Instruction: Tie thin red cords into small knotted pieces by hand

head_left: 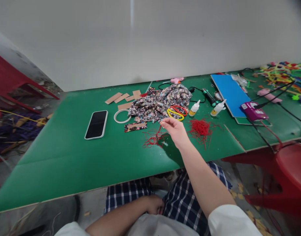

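Observation:
My right hand [173, 130] is raised over the green table, thumb and fingertips pinched on thin red string [158, 133]. The string hangs down to a loose tangle of red threads [152, 141] on the table. Right of the hand lies a denser pile of red threads [201, 130]. Behind it are scissors [180, 114] with red and yellow handles, at the edge of a bunched floral cloth [150, 106]. My left hand [154, 204] rests in my lap below the table edge, fingers curled, and what it holds, if anything, is hidden.
A phone [96, 125], tape ring [122, 116], cardboard pieces [113, 98] and a floral strip [135, 127] lie left. Two glue bottles [194, 108], a blue board [231, 95] and a purple box [253, 111] with cables are right. Red chairs [294, 164] flank the table.

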A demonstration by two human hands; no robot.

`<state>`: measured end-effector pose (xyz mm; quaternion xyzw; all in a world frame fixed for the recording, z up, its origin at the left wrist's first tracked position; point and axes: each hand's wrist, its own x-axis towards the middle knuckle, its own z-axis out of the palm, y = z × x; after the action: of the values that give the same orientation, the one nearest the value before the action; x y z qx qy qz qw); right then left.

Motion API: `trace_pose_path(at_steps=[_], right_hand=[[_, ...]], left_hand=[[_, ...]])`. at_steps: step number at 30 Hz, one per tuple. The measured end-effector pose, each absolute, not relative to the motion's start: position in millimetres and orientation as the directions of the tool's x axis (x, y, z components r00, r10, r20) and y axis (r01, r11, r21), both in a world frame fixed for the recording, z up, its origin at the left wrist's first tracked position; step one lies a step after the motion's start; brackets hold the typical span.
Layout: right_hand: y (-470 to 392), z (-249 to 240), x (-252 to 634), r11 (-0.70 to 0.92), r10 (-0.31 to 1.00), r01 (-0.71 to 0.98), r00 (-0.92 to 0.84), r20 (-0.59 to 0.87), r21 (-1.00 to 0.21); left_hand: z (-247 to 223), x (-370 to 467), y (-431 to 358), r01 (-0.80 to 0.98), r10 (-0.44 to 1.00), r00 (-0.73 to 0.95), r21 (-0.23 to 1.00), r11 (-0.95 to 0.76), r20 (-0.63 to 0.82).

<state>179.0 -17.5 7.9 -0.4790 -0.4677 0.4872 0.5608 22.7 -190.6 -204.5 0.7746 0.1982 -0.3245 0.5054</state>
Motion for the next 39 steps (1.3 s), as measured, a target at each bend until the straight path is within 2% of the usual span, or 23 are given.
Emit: trace_pose_path(at_steps=[8, 17, 21, 22, 23, 24, 25, 26, 27, 28, 29, 30, 33, 36, 39], right_hand=[[-19, 10, 180, 0.088, 0.992, -0.098, 0.096, 0.078, -0.991], [-18, 9, 179, 0.085, 0.994, -0.121, 0.075, 0.077, -0.989], [-16, 8, 182, 0.147, 0.987, -0.082, 0.076, 0.141, -0.986], [-16, 9, 184, 0.189, 0.980, -0.043, 0.073, 0.186, -0.981], [-17, 11, 185, 0.238, 0.969, 0.007, 0.067, 0.238, -0.971], [-18, 14, 187, 0.296, 0.952, 0.065, 0.059, 0.299, -0.953], [-19, 17, 189, 0.342, 0.935, 0.126, 0.053, 0.351, -0.931], [-20, 20, 190, 0.376, 0.921, 0.175, 0.040, 0.388, -0.910], [-21, 24, 191, 0.402, 0.910, 0.209, 0.020, 0.415, -0.891], [-22, 28, 191, 0.420, 0.901, 0.235, 0.012, 0.434, -0.877], [-23, 31, 191, 0.431, 0.895, 0.256, 0.003, 0.447, -0.865], [-24, 33, 191, 0.440, 0.890, 0.271, -0.001, 0.456, -0.856], [-24, 36, 189, 0.450, 0.882, 0.298, 0.004, 0.472, -0.842], [-23, 33, 188, 0.453, 0.875, 0.308, 0.025, 0.483, -0.837], [-21, 29, 189, 0.446, 0.877, 0.296, 0.046, 0.478, -0.845]], left_hand=[[-201, 25, -188, 0.616, -0.113, 0.691, 0.664, -0.425, -0.714], [-180, 25, -192, 0.641, 0.043, 0.694, 0.589, -0.493, -0.719], [-124, 28, -187, 0.685, 0.165, 0.675, 0.528, -0.503, -0.719], [-99, 26, -181, 0.671, 0.173, 0.701, 0.557, -0.490, -0.692], [-71, 22, -173, 0.613, 0.175, 0.770, 0.636, -0.468, -0.613], [-42, 18, -161, 0.465, 0.184, 0.885, 0.790, -0.400, -0.428], [-14, 13, -145, 0.337, 0.254, 0.931, 0.888, -0.314, -0.263], [11, 8, -128, 0.294, 0.449, 0.880, 0.921, -0.257, -0.155], [31, 3, -108, 0.318, 0.702, 0.710, 0.919, -0.236, -0.065], [45, 0, -88, 0.352, 0.891, 0.453, 0.911, -0.217, 0.037], [53, 0, -69, 0.329, 0.966, 0.226, 0.924, -0.194, 0.123], [55, 1, -52, 0.256, 0.977, 0.152, 0.948, -0.187, 0.152], [41, 17, -18, 0.004, 0.941, 0.288, 0.982, -0.188, 0.179], [24, 36, -9, -0.118, 0.896, 0.420, 0.988, -0.103, 0.143], [16, 44, -10, -0.179, 0.903, 0.421, 0.984, -0.013, 0.088]])
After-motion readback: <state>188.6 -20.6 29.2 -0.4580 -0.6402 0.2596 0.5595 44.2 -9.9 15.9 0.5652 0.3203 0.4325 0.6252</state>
